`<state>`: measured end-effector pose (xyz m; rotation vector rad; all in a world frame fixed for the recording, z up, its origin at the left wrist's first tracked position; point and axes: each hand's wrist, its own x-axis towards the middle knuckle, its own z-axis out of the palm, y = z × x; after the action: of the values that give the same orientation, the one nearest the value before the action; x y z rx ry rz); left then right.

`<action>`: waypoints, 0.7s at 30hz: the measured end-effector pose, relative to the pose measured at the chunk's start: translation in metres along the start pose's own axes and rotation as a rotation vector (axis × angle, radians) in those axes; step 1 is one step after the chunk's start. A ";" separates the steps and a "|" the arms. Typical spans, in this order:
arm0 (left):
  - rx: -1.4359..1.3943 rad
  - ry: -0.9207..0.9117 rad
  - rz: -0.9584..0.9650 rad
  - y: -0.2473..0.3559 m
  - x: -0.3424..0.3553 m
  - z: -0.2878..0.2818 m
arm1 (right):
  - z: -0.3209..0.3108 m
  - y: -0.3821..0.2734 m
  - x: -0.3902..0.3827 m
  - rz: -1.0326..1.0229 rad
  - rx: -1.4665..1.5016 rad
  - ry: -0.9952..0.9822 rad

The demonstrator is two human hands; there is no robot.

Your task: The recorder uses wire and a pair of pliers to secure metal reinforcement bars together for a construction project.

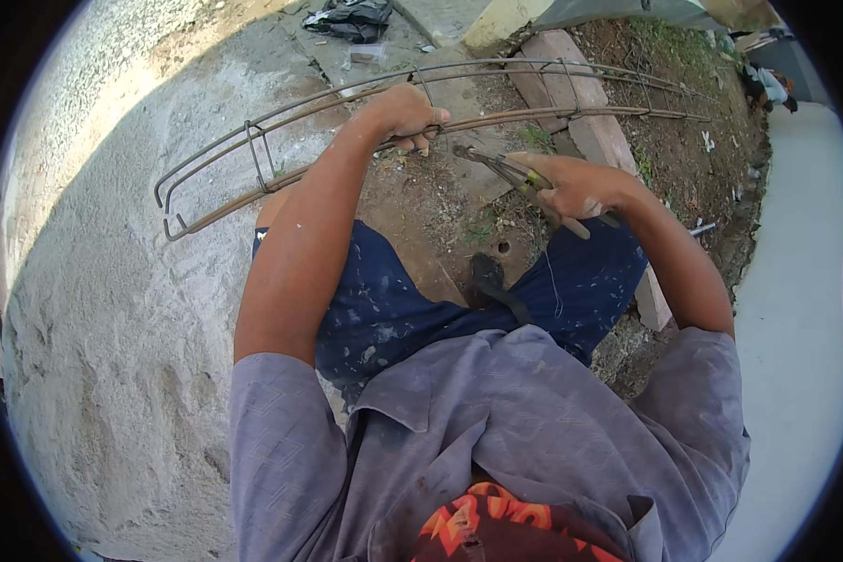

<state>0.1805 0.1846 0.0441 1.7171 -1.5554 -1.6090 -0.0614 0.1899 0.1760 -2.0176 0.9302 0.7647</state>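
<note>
The rebar cage (290, 110) spans the work area in front of the person, from the left side to the upper right. It consists of long steel bars joined at intervals by stirrups (254, 155); the bar ends at the left are bent into hooks. Toward its right part, the cage passes above a pale concrete block (590, 103). A black plastic bag (349, 19) lies beyond the cage, well apart from it. A thin wire (554, 281) hangs in front of the right leg of the dark blue trousers (379, 290). A dark shoe (483, 273) is between the knees.

Ground surface: rough grey concrete (112, 328) at the left; bare soil (674, 159) with small plants and white scraps at the upper right. A white wall (801, 281) bounds the right side.

Left hand (405, 112): fingers curled around the lower bars of the cage, near a stirrup. Right hand (581, 187): fingers wrapped around the handles of metal pincers (498, 167). The pincer head points left, just beside the lower bars and near the left hand. Whether the pincer jaws are parted cannot be determined.
</note>
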 end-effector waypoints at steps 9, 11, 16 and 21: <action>-0.085 -0.026 0.018 0.000 -0.001 -0.001 | 0.005 0.035 0.012 -0.088 -0.318 0.165; -0.091 -0.029 0.000 -0.002 -0.006 -0.001 | -0.013 0.000 -0.005 0.049 -0.172 0.061; 0.335 0.487 0.316 0.003 -0.043 0.010 | -0.014 0.010 -0.043 0.188 0.381 0.182; 0.371 0.301 0.373 0.002 -0.047 0.014 | -0.015 0.045 -0.052 -0.040 0.787 0.579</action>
<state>0.1782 0.2293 0.0653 1.6155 -1.9538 -0.8810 -0.1235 0.1763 0.2053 -1.5280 1.2524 -0.2391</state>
